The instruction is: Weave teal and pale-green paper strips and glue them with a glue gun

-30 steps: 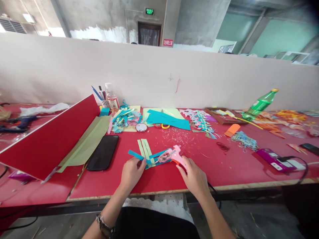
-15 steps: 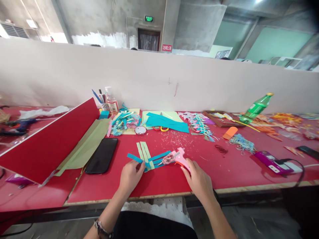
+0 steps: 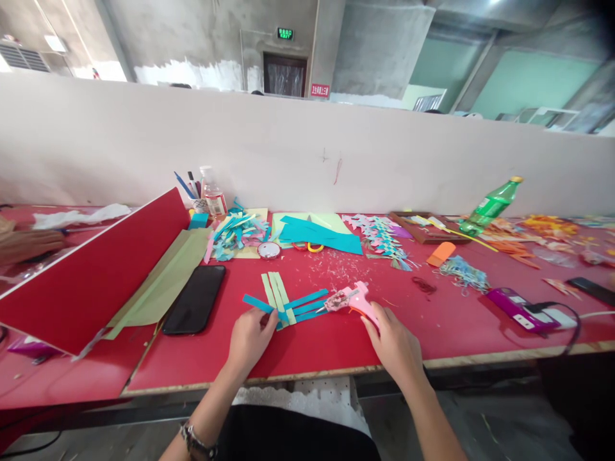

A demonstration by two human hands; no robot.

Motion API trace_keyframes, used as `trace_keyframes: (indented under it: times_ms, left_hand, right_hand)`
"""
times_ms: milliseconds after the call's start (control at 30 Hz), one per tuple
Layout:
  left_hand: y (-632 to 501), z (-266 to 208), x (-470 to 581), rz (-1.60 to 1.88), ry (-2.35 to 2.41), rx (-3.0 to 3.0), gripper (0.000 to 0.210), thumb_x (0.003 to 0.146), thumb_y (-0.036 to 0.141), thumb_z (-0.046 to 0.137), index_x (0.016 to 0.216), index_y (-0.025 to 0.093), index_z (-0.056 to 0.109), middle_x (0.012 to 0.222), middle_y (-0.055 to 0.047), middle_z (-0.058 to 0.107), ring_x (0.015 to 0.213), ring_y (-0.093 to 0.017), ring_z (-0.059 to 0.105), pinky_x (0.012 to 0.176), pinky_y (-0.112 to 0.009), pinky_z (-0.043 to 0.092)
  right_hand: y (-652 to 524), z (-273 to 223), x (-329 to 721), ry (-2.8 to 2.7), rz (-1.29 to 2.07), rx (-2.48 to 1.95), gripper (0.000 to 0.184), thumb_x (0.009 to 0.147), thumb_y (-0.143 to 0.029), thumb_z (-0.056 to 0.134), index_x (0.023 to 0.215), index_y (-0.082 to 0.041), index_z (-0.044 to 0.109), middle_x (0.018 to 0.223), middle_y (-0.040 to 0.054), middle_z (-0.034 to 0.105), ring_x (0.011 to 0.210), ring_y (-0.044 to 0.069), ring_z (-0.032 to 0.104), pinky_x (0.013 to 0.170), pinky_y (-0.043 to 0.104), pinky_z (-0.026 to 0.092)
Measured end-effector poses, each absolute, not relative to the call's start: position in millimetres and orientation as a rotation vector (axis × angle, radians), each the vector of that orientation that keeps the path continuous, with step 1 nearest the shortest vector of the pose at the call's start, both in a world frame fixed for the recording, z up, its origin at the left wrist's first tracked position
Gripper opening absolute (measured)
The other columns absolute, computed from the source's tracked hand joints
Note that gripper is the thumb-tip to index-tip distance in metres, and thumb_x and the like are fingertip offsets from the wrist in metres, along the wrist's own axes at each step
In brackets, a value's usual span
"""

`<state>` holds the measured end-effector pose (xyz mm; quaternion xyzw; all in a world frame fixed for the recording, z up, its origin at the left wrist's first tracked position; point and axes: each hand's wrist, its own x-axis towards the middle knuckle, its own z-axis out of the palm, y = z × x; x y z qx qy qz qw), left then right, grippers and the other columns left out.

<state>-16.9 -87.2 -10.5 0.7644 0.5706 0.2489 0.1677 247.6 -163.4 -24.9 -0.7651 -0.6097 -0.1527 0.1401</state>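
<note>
Blue paper strips (image 3: 306,298) and pale green paper strips (image 3: 277,288) cross one another on the red table in front of me. My left hand (image 3: 253,334) pinches the left part of a blue strip, thumb and forefinger beside the crossing. In my right hand (image 3: 394,339) is a pink hot glue gun (image 3: 359,299), gripped by its handle. Its nozzle points left, close to the right ends of the blue strips; whether it touches them I cannot tell. My right fingers partly cover the handle.
A black phone (image 3: 195,299) lies left of the strips, near a slanted red board (image 3: 106,269). Behind are a paper scrap pile (image 3: 237,234), blue sheets (image 3: 321,235) and a tape roll (image 3: 268,250). A green bottle (image 3: 492,208) and purple power strip (image 3: 521,310) are to the right.
My right hand has drawn the glue gun to the right, off the blue strips, baring more of their right ends. My left hand keeps its pinch. A hand appears at far left.
</note>
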Motion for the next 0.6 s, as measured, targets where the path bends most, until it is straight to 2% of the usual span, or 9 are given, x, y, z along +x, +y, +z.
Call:
trace_keyframes:
  times_ms: [233, 600]
  left_hand:
    - [-88, -9, -17, 0.705, 1.621, 2.165, 0.032, 0.082, 0.031, 0.039, 0.057, 0.016, 0.052, 0.055, -0.002, 0.057, 0.052, -0.014, 0.053, 0.049, -0.02, 0.028]
    - [-88, -9, -17, 0.713, 1.624, 2.172, 0.033, 0.082, 0.032, 0.04, 0.056, 0.016, 0.052, 0.054, -0.002, 0.057, 0.05, -0.014, 0.052, 0.048, -0.02, 0.027]
  right_hand:
    - [-165, -22, 255, -1.708, -0.447, -2.21, 0.033, 0.085, -0.032, 0.037, 0.114, -0.018, 0.047, 0.091, 0.0077, 0.062, 0.074, 0.017, 0.06, 0.052, 0.023, 0.043]
    - [-166, -19, 265, -1.676, -0.487, -2.227, 0.033, 0.085, -0.032, 0.037, 0.113, -0.018, 0.048, 0.095, 0.0078, 0.062, 0.075, 0.017, 0.06, 0.05, 0.023, 0.041]
